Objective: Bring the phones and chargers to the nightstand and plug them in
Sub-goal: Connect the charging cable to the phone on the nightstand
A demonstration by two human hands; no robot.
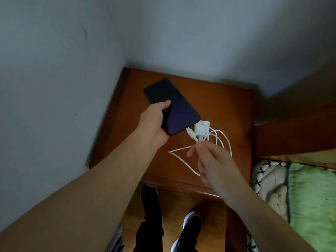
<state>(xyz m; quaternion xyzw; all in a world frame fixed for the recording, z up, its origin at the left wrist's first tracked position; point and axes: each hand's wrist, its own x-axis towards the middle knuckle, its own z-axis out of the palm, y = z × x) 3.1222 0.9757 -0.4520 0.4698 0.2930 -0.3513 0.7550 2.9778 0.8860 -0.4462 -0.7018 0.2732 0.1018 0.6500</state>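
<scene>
Left hand grips dark phone above nightstand, near its left edge. Right hand pinches white cable just below the connector at the phone's port. Charger brick and cable loops lie mid-top.

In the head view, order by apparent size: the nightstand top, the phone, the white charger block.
1. Nightstand top
2. Phone, held above it and nearer the camera, so it looks enlarged
3. White charger block

Left hand curled in a grip, thumb on top; right hand pinching with thumb and forefinger.
</scene>
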